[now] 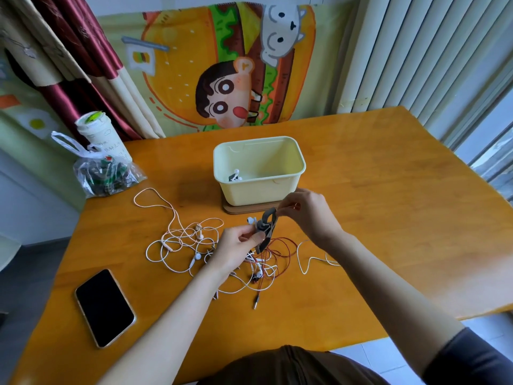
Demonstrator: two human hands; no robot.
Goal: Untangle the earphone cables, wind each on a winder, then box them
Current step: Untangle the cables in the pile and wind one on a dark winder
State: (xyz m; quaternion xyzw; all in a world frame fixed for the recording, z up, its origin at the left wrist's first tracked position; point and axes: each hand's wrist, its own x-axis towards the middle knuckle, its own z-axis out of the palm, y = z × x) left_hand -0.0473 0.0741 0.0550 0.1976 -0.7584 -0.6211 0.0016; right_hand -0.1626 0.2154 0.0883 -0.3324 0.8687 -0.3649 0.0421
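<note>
A tangle of white, pink and red earphone cables [194, 245] lies on the orange table [388, 204]. My left hand [236, 248] pinches a grey strap winder [265, 232] with a white earphone wound on it, just above the tangle. My right hand [308, 212] pinches the winder's upper strap end near the box. The pale yellow box [259, 190] stands behind on a brown coaster [238, 210]; one wound white earphone [236, 175] lies in its left corner. A red cable's jack plug [256, 302] points toward me.
A black phone [104, 307] lies face up at the front left. A clear plastic bag [102, 173] and a white cup [97, 132] stand at the table's back left corner. A cartoon cloth [222, 65] hangs behind the table.
</note>
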